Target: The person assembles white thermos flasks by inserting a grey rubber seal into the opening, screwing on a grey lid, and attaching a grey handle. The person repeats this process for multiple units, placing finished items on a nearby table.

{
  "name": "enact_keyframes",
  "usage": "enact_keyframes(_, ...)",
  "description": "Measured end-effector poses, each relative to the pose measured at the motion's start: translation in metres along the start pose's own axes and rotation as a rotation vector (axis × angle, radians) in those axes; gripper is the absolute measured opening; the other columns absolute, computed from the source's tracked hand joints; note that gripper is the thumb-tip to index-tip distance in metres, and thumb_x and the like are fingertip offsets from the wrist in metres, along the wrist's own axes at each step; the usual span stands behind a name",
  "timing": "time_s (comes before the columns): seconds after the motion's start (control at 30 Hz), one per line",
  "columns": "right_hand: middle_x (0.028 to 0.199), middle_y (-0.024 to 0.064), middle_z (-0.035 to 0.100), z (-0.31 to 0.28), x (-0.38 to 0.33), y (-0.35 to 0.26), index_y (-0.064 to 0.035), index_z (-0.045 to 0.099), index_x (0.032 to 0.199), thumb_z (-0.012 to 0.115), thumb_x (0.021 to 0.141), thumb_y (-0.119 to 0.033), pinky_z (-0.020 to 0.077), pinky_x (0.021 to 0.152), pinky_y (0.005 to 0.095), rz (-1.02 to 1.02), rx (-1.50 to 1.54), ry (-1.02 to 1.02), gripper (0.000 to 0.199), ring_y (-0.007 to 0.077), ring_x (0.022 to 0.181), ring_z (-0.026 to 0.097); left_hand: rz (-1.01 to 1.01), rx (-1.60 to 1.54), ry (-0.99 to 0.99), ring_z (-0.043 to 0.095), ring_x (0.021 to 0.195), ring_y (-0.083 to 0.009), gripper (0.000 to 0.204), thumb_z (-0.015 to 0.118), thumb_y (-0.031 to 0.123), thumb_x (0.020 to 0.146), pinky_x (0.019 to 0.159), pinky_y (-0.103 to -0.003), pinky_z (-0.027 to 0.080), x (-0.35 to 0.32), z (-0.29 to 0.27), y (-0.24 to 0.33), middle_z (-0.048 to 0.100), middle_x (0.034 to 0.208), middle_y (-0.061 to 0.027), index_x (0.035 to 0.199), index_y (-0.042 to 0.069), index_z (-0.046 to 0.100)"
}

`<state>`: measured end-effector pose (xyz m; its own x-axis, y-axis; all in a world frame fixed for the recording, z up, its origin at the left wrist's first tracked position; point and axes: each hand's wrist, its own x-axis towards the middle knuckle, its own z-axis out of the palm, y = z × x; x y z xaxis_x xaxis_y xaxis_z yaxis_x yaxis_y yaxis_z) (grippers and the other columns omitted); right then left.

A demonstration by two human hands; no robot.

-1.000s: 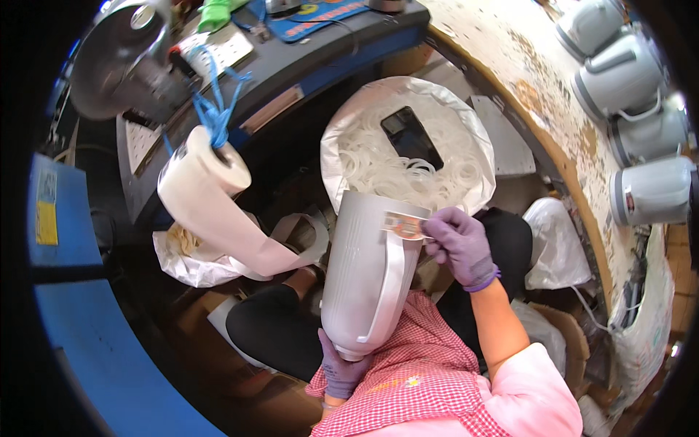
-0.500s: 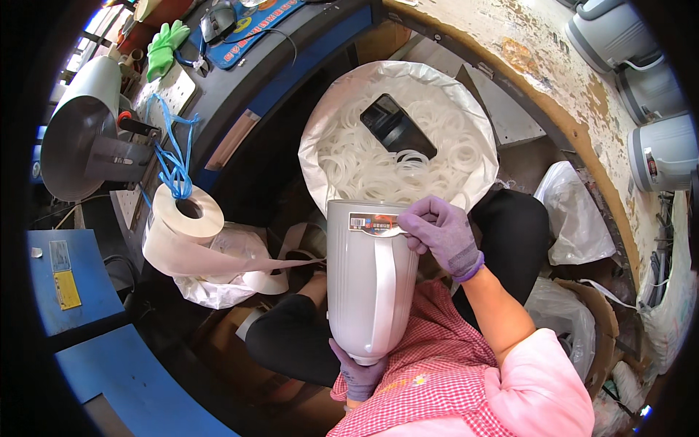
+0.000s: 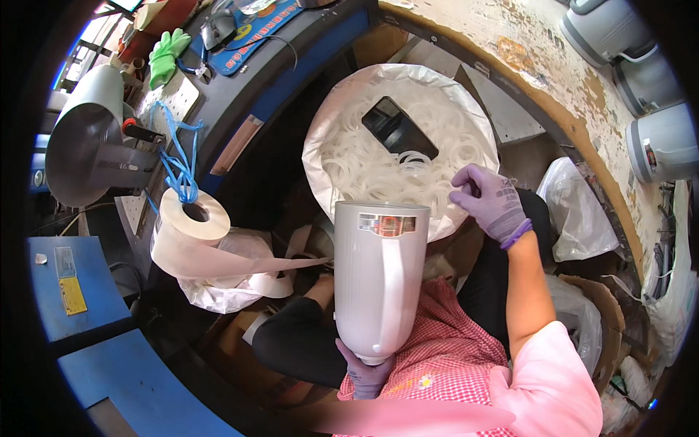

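A tall light-grey plastic jug (image 3: 360, 284) stands upright before my lap, its long side handle (image 3: 392, 291) facing me. My left hand (image 3: 365, 375) holds it from below, closed around its narrow bottom; part of that hand is hidden by the jug. A small printed label (image 3: 388, 225) lies across the wall near the rim, above the handle. My right hand (image 3: 493, 200), also in a purple glove, is off the jug, over the right edge of a white sack (image 3: 313, 156). Its fingers are loosely bent with a small gap between the tips, and I see nothing in them.
Translucent rings (image 3: 349, 156) fill the sack, with a black phone (image 3: 399, 127) on top. A label roll (image 3: 191, 222) trails its strip toward the jug at left. Grey jugs (image 3: 662, 142) line the worn table at right. A plastic bag (image 3: 579, 211) lies beneath it.
My right hand has let go of the label and moved up and right, away from the jug. The label now lies flatter, without the lifted lower edge. My left hand keeps its hold.
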<state>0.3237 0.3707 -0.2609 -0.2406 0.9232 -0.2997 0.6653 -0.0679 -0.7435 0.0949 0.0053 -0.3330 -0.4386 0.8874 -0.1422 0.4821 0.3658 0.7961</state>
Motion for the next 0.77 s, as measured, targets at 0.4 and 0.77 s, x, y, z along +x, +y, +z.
enact_keyframes(0.4, 0.113, 0.0177, 0.066, -0.02, 0.051, -0.103, -0.0099, 0.057, 0.133, 0.06, 0.096, -0.025, 0.0543, 0.084, 0.0451, -0.928, -0.176, 0.219, 0.04, 0.0372, 0.096, 0.066, 0.003, -0.557, 0.221, 0.048, 0.137, -0.0321, 0.098, 0.09, 0.011, 0.069, 0.114, -0.046, 0.041, 0.02, -0.075, 0.062, 0.043, 0.154, -0.0211, 0.151, -0.003, 0.037)
enact_keyframes(0.77, 0.099, 0.0031, 0.072, -0.098, -0.065, -0.147, -0.0171, 0.072, 0.115, 0.075, 0.082, -0.025, 0.0509, 0.068, 0.0289, -1.541, -0.469, -0.015, 0.034, 0.0179, 0.088, 0.068, 0.224, -0.623, 0.304, 0.061, 0.12, -0.0264, 0.094, 0.051, 0.07, 0.09, 0.103, -0.038, 0.049, 0.162, -0.255, 0.112, 0.059, 0.135, -0.0216, 0.145, -0.006, 0.043)
